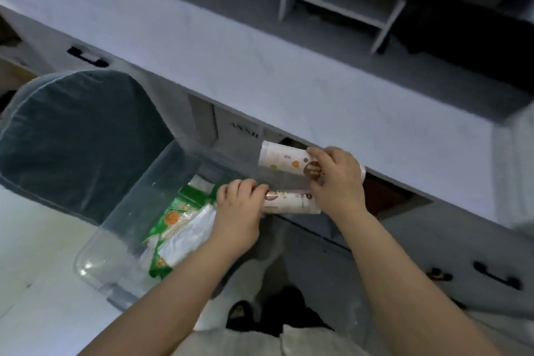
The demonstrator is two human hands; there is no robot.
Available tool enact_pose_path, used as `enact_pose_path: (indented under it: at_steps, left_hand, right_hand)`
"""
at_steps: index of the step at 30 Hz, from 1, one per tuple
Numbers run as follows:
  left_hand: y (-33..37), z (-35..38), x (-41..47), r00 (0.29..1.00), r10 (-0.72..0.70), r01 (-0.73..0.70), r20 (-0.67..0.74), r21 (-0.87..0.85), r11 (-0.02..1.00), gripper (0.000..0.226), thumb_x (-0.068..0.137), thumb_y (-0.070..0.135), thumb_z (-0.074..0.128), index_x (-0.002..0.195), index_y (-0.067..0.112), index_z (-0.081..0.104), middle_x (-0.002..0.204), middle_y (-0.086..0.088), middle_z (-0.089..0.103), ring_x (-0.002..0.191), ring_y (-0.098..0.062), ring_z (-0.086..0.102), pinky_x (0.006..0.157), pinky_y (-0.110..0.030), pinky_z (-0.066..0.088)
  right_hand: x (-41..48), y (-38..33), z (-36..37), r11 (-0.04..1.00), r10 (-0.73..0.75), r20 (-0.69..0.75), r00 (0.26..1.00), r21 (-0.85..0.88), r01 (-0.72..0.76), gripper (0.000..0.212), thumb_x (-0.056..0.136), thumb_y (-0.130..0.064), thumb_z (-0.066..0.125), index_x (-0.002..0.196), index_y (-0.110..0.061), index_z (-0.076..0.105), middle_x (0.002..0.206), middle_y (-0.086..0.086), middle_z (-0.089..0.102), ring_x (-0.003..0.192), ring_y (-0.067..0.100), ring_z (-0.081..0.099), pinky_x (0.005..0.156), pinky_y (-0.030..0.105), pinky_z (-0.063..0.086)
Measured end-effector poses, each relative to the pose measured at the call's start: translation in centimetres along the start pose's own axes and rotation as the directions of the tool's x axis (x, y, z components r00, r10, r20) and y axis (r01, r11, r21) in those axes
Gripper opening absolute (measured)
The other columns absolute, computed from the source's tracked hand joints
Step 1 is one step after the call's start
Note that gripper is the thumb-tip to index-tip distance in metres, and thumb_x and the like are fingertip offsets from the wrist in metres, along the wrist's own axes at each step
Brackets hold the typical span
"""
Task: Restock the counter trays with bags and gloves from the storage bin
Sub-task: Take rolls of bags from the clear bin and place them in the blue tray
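**Fig.** Head view, looking down at the counter front; two rolls are out of the bin, one per hand.

- **Hands:** The right hand point(338, 182) wraps fingers and thumb round the right end of the upper white printed roll of plastic bags point(281, 160). This roll is held level just below the counter edge, beside a dark opening under the counter point(384, 191). The left hand point(238, 211) curls round the left end of the lower white printed roll of plastic bags point(291, 202), just beneath the first; the rolls appear apart.
- **Handling (est.):** Both rolls look light and firm as cylinders, w/ slick film. A full wrap round the barrel, approx. mid-length, should hold better than a fingertip pinch. Not fragile.
- **Bin:** Green-and-white soft packets point(179, 220) lie in the clear plastic storage bin point(121, 225) at near left. Its grey-tinted lid point(78, 136) is swung open to the far left. Whether the packets hold gloves or bags cannot be told.
- **Surroundings:** The pale grey counter top point(231, 66) runs left to right, w/ a white open shelf rack point(341, 6) beyond it at far right. Cabinet fronts below carry black bar handles point(497, 272), and a pale floor point(43, 240) lies under the bin. No counter trays can be made out; light is dim.
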State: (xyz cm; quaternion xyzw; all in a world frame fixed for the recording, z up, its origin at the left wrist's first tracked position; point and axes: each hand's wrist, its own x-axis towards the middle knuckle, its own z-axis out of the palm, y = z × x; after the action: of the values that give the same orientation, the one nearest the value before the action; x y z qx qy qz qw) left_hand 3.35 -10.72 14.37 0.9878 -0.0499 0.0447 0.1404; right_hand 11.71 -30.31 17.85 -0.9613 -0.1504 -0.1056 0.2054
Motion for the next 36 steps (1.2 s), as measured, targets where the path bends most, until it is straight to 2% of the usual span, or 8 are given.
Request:
enact_pose_path:
  at_steps: [4,10,13,17,23,26,31,36]
  left_hand:
    - [8.0,0.2,1.6,0.983,0.184,-0.184,-0.003,-0.015,0.983,0.057,0.064,0.020,0.078,0.117,0.020,0.059,0.114,-0.005,0.059,0.103,-0.029,0.052,0.089,-0.043,0.039]
    - [24.8,2.5,2.8,0.903,0.428,-0.429,-0.029,-0.074,0.900,0.059,0.064,0.014,0.078,0.120,0.020,0.060,0.116,-0.005,0.058,0.108,-0.029,0.051,0.096,-0.044,0.035]
    - [34.3,3.9,2.4,0.861,0.508,-0.507,-0.025,-0.111,0.855,0.056,0.071,0.019,0.074,0.124,0.023,0.056,0.122,-0.003,0.054,0.115,-0.027,0.045,0.101,-0.041,0.028]
    - [45.8,6.0,1.4,0.807,0.589,-0.588,-0.041,-0.144,0.796,0.053,0.068,0.020,0.077,0.119,0.022,0.061,0.118,-0.004,0.057,0.110,-0.030,0.049,0.097,-0.043,0.030]
    - [57.2,8.3,1.7,0.778,0.628,-0.623,-0.030,-0.176,0.762,0.054,0.070,0.021,0.079,0.121,0.018,0.061,0.118,-0.007,0.059,0.110,-0.032,0.049,0.097,-0.045,0.033]
    - [60.7,8.9,4.1,0.768,0.639,-0.636,-0.035,-0.153,0.756,0.056,0.068,0.019,0.080,0.121,0.016,0.061,0.117,-0.010,0.059,0.108,-0.033,0.050,0.095,-0.046,0.035]
    - [65.2,9.3,10.2,0.804,0.585,-0.594,-0.105,-0.181,0.784,0.056,0.068,0.018,0.081,0.121,0.017,0.061,0.117,-0.009,0.058,0.109,-0.032,0.049,0.093,-0.047,0.035]
    - [70.5,9.5,18.8,0.831,0.512,-0.555,-0.219,-0.248,0.794,0.056,0.066,0.017,0.082,0.118,0.018,0.062,0.112,-0.007,0.059,0.104,-0.032,0.049,0.087,-0.045,0.037]
  right_hand:
    - [-4.8,7.2,-7.4,0.987,0.151,-0.144,0.978,-0.041,-0.158,0.057,0.063,-0.004,0.077,0.116,-0.017,0.062,0.106,0.010,0.060,0.097,0.032,0.052,0.089,0.045,0.042]
    - [-16.9,20.7,-19.1,0.893,0.394,-0.345,0.852,-0.075,-0.444,0.051,0.066,-0.007,0.077,0.114,-0.017,0.065,0.104,0.011,0.061,0.097,0.033,0.052,0.085,0.042,0.040]
    - [-22.6,26.4,-24.6,0.856,0.429,-0.382,0.819,-0.119,-0.504,0.053,0.066,-0.008,0.079,0.116,-0.018,0.064,0.107,0.011,0.061,0.101,0.033,0.052,0.088,0.044,0.040]
    - [-29.6,33.8,-31.6,0.811,0.437,-0.453,0.777,-0.177,-0.558,0.056,0.070,-0.016,0.079,0.122,-0.018,0.061,0.114,0.008,0.060,0.106,0.030,0.051,0.090,0.043,0.039]
    - [-36.8,43.0,-38.4,0.748,0.443,-0.560,0.700,-0.198,-0.633,0.059,0.069,-0.015,0.079,0.125,-0.019,0.060,0.112,0.010,0.063,0.099,0.032,0.051,0.084,0.045,0.041]
    - [-37.3,47.3,-39.9,0.725,0.479,-0.550,0.685,-0.192,-0.661,0.058,0.071,-0.016,0.079,0.125,-0.018,0.060,0.112,0.011,0.063,0.100,0.033,0.052,0.085,0.045,0.041]
    - [-34.9,54.8,-41.2,0.718,0.495,-0.535,0.685,-0.193,-0.669,0.060,0.069,-0.018,0.080,0.125,-0.019,0.058,0.113,0.008,0.061,0.102,0.030,0.050,0.085,0.044,0.043]
    - [-31.6,62.1,-41.1,0.689,0.612,-0.423,0.668,-0.131,-0.713,0.062,0.074,-0.023,0.078,0.130,-0.024,0.052,0.118,0.001,0.057,0.108,0.022,0.047,0.090,0.041,0.045]
